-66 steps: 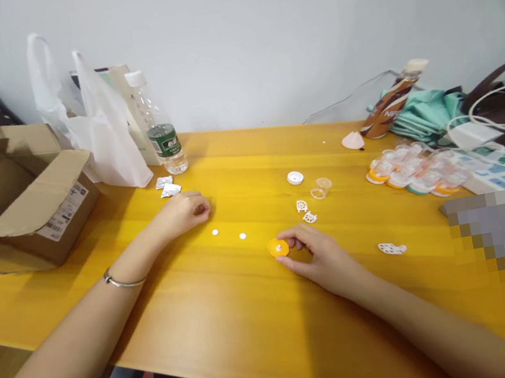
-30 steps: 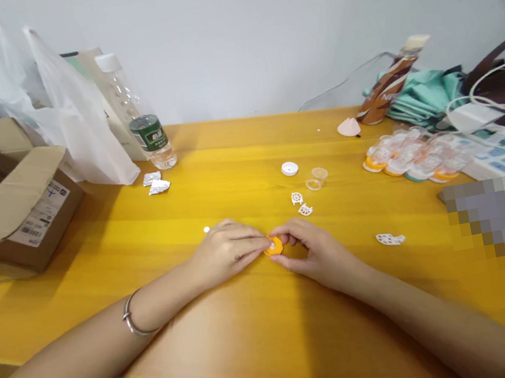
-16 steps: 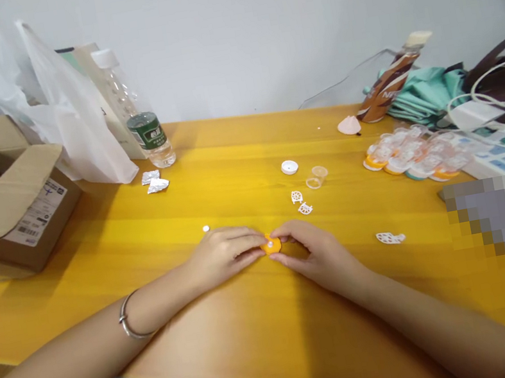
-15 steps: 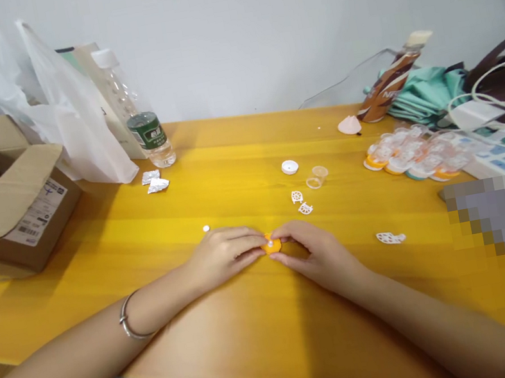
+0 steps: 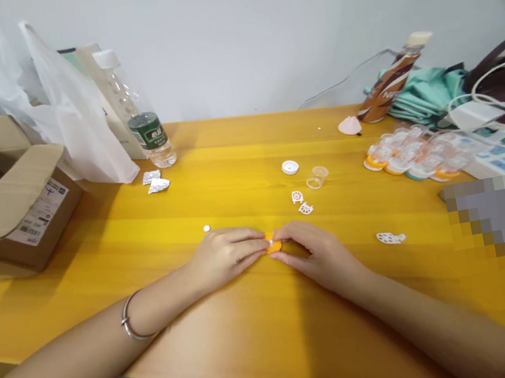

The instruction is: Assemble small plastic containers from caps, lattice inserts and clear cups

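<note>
A small orange piece [image 5: 274,246] with a pale bit at its middle sits between my hands, just above or on the table. My left hand [image 5: 225,255] pinches its left side with fingertips. From the right, my right hand [image 5: 319,249] closes thumb and forefinger on the same piece. Left of the hands lies a small white disc [image 5: 207,228]. Beyond them are two white spoked wheel-like parts [image 5: 297,197], a white round cap [image 5: 290,167] and clear plastic cups [image 5: 319,173]. A white openwork part [image 5: 391,237] lies right of my right hand.
An open cardboard box [image 5: 37,214], white plastic bag [image 5: 80,128] and water bottle [image 5: 153,138] stand left. Foil scraps [image 5: 158,184] lie near the bottle. Rightward are a brown bottle [image 5: 388,87], clear-topped capsules [image 5: 405,155], a power strip [image 5: 496,159] and cables.
Almost nothing differs. Both hands keep hold of the orange piece, with only a very slight shift of the fingers and the view.
</note>
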Action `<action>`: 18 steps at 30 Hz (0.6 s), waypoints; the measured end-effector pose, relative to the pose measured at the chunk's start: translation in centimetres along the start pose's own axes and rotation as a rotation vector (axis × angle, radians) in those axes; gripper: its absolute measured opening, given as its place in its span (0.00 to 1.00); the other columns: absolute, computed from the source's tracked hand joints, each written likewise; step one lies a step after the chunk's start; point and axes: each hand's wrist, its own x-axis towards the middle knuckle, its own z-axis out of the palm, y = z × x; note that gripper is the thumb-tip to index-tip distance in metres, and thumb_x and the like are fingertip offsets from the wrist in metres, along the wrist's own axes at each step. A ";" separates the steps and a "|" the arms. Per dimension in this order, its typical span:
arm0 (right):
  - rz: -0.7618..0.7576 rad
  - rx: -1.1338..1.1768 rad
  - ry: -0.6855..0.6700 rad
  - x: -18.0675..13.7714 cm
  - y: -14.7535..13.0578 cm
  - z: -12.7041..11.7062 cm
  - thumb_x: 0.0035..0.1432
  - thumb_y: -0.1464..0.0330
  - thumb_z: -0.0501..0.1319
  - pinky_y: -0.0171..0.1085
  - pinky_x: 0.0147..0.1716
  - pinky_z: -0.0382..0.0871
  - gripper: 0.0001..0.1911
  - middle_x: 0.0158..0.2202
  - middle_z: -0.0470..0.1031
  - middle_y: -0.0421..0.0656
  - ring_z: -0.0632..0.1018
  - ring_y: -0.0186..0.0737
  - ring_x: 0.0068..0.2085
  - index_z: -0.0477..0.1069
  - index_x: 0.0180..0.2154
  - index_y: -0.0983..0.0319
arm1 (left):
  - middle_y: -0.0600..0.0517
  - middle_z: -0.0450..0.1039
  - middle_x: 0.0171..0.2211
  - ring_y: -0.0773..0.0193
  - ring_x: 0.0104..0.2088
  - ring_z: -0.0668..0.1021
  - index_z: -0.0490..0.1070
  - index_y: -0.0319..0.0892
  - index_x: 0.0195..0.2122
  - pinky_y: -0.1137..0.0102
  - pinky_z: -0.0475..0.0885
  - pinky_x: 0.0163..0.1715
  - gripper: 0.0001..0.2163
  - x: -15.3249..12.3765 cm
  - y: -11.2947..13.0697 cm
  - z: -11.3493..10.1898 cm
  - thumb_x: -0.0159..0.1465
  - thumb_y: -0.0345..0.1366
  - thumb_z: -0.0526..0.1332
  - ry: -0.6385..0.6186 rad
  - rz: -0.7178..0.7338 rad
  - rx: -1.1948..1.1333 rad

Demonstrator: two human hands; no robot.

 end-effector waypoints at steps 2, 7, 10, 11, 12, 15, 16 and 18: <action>-0.001 -0.003 -0.002 0.0 0.0 0.0 0.55 0.70 0.60 0.40 0.40 0.70 0.06 0.37 0.74 0.43 0.75 0.39 0.39 0.66 0.37 0.59 | 0.50 0.76 0.41 0.68 0.38 0.79 0.73 0.42 0.42 0.73 0.75 0.39 0.09 0.0 0.0 0.0 0.63 0.33 0.56 -0.001 0.004 0.006; -0.022 -0.024 0.004 0.0 -0.1 -0.1 0.55 0.70 0.60 0.40 0.39 0.71 0.05 0.36 0.75 0.44 0.75 0.40 0.38 0.67 0.37 0.59 | 0.50 0.76 0.41 0.67 0.38 0.79 0.73 0.42 0.42 0.73 0.75 0.40 0.10 -0.1 -0.1 0.0 0.63 0.33 0.56 -0.015 0.013 0.019; -0.044 -0.048 -0.001 0.0 -0.1 -0.1 0.56 0.70 0.59 0.40 0.39 0.71 0.04 0.36 0.75 0.44 0.75 0.40 0.38 0.67 0.36 0.60 | 0.50 0.76 0.41 0.67 0.38 0.78 0.73 0.42 0.42 0.72 0.75 0.38 0.09 0.0 -0.1 0.0 0.63 0.33 0.56 -0.009 0.030 0.042; -0.055 -0.060 -0.002 -0.1 0.0 0.0 0.56 0.70 0.59 0.39 0.39 0.71 0.04 0.36 0.74 0.45 0.76 0.40 0.38 0.67 0.36 0.60 | 0.50 0.76 0.41 0.66 0.37 0.78 0.73 0.42 0.42 0.72 0.75 0.38 0.09 0.0 -0.1 0.0 0.63 0.33 0.56 -0.005 0.038 0.053; -0.067 -0.074 0.000 -0.1 0.0 0.0 0.56 0.70 0.59 0.39 0.38 0.72 0.04 0.37 0.74 0.45 0.76 0.40 0.38 0.67 0.36 0.60 | 0.49 0.76 0.40 0.66 0.37 0.78 0.74 0.41 0.41 0.72 0.75 0.37 0.09 0.1 -0.1 0.0 0.63 0.33 0.55 -0.002 0.049 0.067; -0.099 -0.119 0.011 -0.2 0.0 0.1 0.57 0.70 0.58 0.39 0.38 0.72 0.01 0.37 0.74 0.46 0.75 0.39 0.38 0.68 0.33 0.60 | 0.49 0.77 0.38 0.65 0.37 0.78 0.74 0.40 0.39 0.71 0.74 0.36 0.09 0.3 0.1 -0.3 0.64 0.34 0.55 -0.004 0.091 0.126; -0.106 -0.133 0.008 -0.1 -0.1 0.1 0.57 0.70 0.57 0.39 0.38 0.72 0.02 0.37 0.74 0.46 0.75 0.39 0.38 0.68 0.33 0.60 | 0.49 0.77 0.38 0.65 0.36 0.78 0.74 0.41 0.39 0.71 0.74 0.36 0.09 0.4 0.1 -0.4 0.64 0.34 0.54 -0.010 0.102 0.148; -0.115 -0.162 -0.006 -0.1 -0.2 0.1 0.58 0.70 0.57 0.40 0.38 0.72 0.03 0.37 0.74 0.46 0.75 0.40 0.38 0.68 0.32 0.60 | 0.49 0.77 0.37 0.65 0.36 0.78 0.74 0.41 0.38 0.70 0.73 0.36 0.09 0.6 0.3 -0.6 0.64 0.34 0.54 -0.030 0.109 0.185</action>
